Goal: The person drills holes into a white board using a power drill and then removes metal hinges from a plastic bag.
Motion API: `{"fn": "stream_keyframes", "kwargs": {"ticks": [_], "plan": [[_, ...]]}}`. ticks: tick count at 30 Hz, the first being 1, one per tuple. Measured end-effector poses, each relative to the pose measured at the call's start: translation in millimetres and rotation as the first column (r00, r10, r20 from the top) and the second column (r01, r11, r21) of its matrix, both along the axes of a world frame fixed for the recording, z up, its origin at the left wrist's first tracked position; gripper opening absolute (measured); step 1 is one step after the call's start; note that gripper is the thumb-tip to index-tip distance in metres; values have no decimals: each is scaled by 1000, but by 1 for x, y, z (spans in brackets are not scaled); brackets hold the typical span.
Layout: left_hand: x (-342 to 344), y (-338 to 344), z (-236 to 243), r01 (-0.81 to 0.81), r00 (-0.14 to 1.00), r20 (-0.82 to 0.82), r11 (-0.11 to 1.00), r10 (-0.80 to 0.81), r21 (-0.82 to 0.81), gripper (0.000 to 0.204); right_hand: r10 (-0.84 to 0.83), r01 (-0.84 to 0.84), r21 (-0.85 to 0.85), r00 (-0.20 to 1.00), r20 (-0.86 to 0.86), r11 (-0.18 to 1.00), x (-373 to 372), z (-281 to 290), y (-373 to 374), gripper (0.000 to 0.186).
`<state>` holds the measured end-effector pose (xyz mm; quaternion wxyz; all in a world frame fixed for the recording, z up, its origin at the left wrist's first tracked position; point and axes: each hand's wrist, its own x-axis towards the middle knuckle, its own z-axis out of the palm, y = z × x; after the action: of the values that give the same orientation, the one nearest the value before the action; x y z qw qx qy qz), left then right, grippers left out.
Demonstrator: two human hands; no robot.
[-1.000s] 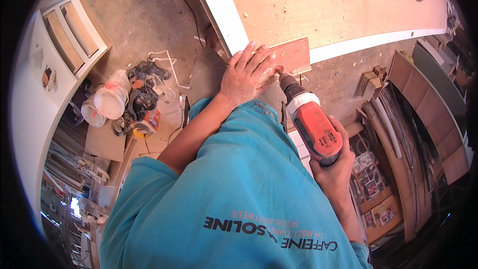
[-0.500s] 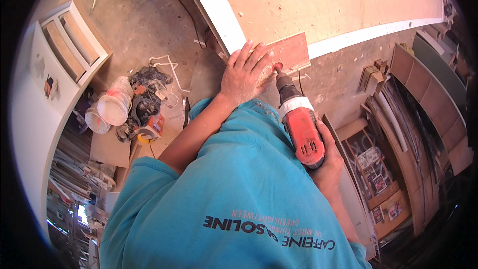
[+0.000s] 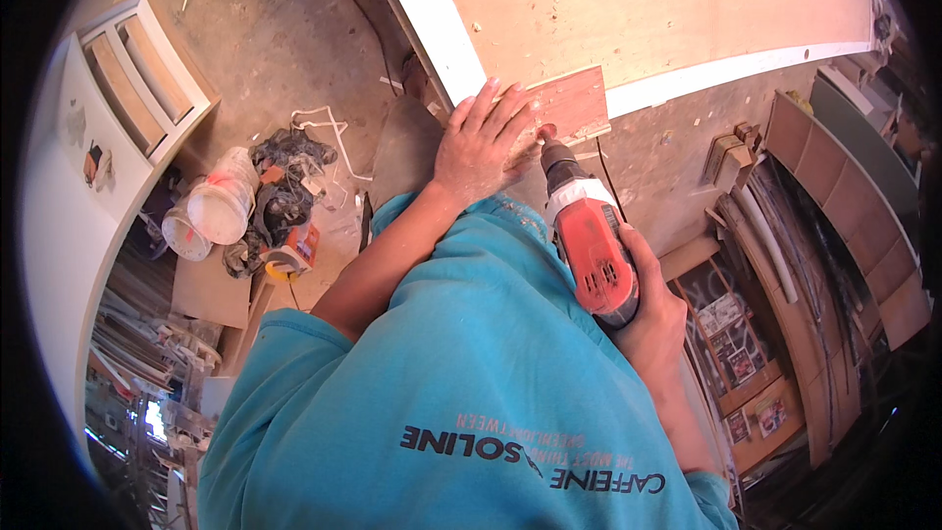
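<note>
My left hand lies with fingers extended on a small reddish wooden board, which sits at the near edge of a large pale wood panel with white borders. My right hand is wrapped round a red and black power drill with a pale band behind its chuck. The drill points up and slightly left, its round bit at the board just right of my left fingertips. Wood shavings lie on the board around the bit. My left thumb is mostly hidden.
White buckets and black plastic bags lie on the concrete floor at left, beside a white cabinet. A cord runs along the floor. Leaning boards and long strips stand at the right.
Since a second ago, the back of the drill and my right hand have swung a little to the left. My left hand stays on the board.
</note>
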<state>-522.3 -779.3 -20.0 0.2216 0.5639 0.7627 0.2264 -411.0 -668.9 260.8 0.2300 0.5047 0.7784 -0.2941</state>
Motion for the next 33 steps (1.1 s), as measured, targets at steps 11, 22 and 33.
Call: {"fn": "stream_keyframes", "kwargs": {"ticks": [11, 22, 33], "plan": [[-1, -1, -2, 30, 988, -150, 999, -27, 16, 84, -182, 173, -114, 980, -79, 978, -7, 6, 33, 74], [1, -1, -2, -20, 1000, -19, 998, 21, 62, 78, -248, 234, -90, 947, -206, 968, 33, -6, 3, 76], [-2, -3, 2, -1, 1000, -7, 1000, 1, 23, 78, -65, 66, 20, 996, -64, 998, 9, 0, -17, 82]]}}
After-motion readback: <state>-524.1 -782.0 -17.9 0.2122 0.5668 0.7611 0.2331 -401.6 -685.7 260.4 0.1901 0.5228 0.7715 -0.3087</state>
